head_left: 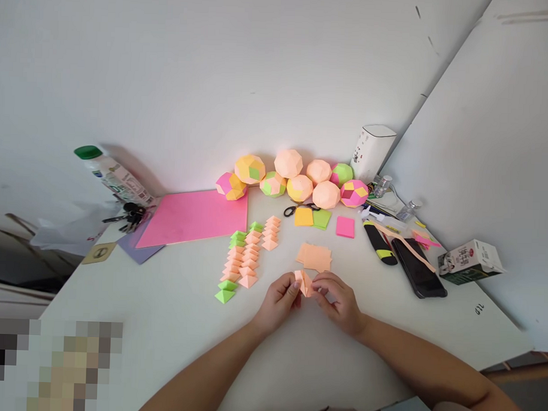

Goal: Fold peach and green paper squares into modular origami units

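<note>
- Left hand pinches a folded peach paper piece; right hand touches its edge, grip indeterminable.
- Beyond the piece: loose peach paper squares, then multicoloured faceted paper balls.
- White surface adjoins pale wall.
- Green-capped white bottle, left; green-and-white carton, right; contents indistinct.

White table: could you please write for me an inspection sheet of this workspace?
Surface: white table, black marks near the right edge.
Work pieces: folded peach paper, peach sheets beyond it, folded peach and green pieces in rows, paper balls behind.
Clutter: phone, scissors, keys, bottle, carton.
Hands: left hand pinches the folded peach paper; right hand at its right edge.
Cables: none clearly seen.
Surroundings: wall behind.
</note>
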`<act>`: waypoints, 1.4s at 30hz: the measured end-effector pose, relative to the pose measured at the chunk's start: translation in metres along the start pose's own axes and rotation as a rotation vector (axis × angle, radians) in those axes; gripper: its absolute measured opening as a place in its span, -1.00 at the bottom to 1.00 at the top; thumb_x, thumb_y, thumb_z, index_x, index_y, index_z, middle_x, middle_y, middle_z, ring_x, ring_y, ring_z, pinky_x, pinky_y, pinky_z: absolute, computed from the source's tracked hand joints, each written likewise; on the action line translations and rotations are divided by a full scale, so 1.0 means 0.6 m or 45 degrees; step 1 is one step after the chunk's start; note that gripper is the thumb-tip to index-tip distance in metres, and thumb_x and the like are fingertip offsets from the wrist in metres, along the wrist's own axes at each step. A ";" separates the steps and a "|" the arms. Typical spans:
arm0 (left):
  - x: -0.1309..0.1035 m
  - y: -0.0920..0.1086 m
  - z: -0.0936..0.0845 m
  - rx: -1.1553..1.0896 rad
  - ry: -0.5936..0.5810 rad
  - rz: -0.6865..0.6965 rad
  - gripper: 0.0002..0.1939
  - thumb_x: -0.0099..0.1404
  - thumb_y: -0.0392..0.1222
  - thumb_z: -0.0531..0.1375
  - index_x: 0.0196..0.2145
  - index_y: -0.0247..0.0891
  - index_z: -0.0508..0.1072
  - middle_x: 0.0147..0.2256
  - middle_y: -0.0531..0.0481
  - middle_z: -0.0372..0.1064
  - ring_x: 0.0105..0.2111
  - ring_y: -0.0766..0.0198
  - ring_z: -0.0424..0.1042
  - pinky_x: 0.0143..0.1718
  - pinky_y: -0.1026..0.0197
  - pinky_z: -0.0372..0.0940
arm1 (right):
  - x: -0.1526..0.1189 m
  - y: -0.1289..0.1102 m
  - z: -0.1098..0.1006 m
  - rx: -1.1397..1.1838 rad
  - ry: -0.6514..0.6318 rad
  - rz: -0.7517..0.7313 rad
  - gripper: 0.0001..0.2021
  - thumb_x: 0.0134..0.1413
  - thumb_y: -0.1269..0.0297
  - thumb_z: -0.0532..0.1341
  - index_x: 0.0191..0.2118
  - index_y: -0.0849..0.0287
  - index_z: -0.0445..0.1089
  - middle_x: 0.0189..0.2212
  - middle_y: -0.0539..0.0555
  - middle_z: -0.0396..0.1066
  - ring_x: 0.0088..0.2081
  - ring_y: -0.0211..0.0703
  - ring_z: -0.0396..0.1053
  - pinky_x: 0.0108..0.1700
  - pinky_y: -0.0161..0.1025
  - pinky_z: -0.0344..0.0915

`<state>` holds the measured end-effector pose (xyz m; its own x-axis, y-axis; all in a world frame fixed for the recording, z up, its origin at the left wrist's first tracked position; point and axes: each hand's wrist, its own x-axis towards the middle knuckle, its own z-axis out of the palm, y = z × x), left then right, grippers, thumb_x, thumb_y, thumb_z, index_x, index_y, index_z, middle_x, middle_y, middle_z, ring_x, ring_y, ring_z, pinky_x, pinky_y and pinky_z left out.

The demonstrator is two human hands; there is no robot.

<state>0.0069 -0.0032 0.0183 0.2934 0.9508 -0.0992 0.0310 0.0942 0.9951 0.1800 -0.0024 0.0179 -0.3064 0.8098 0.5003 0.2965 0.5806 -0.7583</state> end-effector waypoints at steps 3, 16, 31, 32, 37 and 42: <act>0.000 -0.001 0.000 -0.009 -0.001 -0.002 -0.59 0.28 0.13 0.00 -0.52 -0.25 0.21 -0.62 0.11 0.20 -0.58 0.37 0.15 -0.50 0.30 0.09 | -0.001 0.003 0.000 0.016 0.019 -0.022 -0.91 0.15 0.34 0.10 -0.24 0.15 0.32 -0.37 0.11 0.35 -0.35 -0.19 0.34 -0.44 -0.29 0.38; 0.002 -0.002 0.000 0.013 -0.007 0.030 -0.62 0.30 0.07 0.00 -0.51 -0.27 0.22 -0.61 0.11 0.19 -0.57 0.39 0.14 -0.50 0.31 0.07 | -0.006 0.007 0.002 0.024 -0.061 0.065 -0.85 0.14 0.35 0.12 -0.15 0.15 0.28 -0.38 0.07 0.37 -0.42 -0.24 0.33 -0.41 -0.30 0.35; 0.002 -0.004 0.000 0.010 -0.086 0.084 -0.70 0.29 -0.01 0.05 -0.44 -0.30 0.32 -0.54 0.08 0.23 -0.54 0.39 0.18 -0.48 0.31 0.10 | 0.002 0.005 0.002 0.452 -0.087 0.384 -0.89 0.13 0.31 0.14 -0.25 0.16 0.38 -0.31 0.08 0.25 -0.47 -0.30 0.34 -0.54 -0.33 0.35; 0.002 -0.003 0.001 -0.017 -0.081 0.064 -0.71 0.28 -0.01 0.06 -0.41 -0.30 0.34 -0.54 0.08 0.24 -0.54 0.39 0.20 -0.49 0.31 0.12 | 0.002 0.005 0.003 0.490 -0.101 0.400 -0.90 0.13 0.32 0.15 -0.25 0.16 0.38 -0.32 0.07 0.24 -0.48 -0.30 0.34 -0.55 -0.34 0.34; 0.002 -0.005 0.005 -0.165 -0.017 -0.064 -0.70 0.24 0.04 0.11 -0.38 -0.29 0.34 -0.51 0.03 0.36 -0.57 0.37 0.28 -0.52 0.29 0.20 | 0.000 0.007 0.004 0.568 -0.189 0.373 -0.90 0.12 0.33 0.15 -0.26 0.16 0.40 -0.35 0.04 0.23 -0.51 -0.32 0.34 -0.54 -0.33 0.35; 0.001 -0.004 0.004 -0.177 -0.003 -0.125 -0.66 0.24 0.08 0.08 -0.46 -0.27 0.31 -0.61 0.05 0.35 -0.62 0.35 0.30 -0.57 0.30 0.20 | -0.003 0.012 0.005 0.585 -0.214 0.323 -0.88 0.12 0.37 0.15 -0.22 0.16 0.39 -0.33 0.06 0.26 -0.51 -0.33 0.34 -0.53 -0.33 0.36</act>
<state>0.0090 -0.0037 0.0162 0.2976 0.9344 -0.1956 -0.0728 0.2265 0.9713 0.1798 -0.0002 0.0103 -0.4283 0.8732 0.2327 -0.0342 0.2417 -0.9698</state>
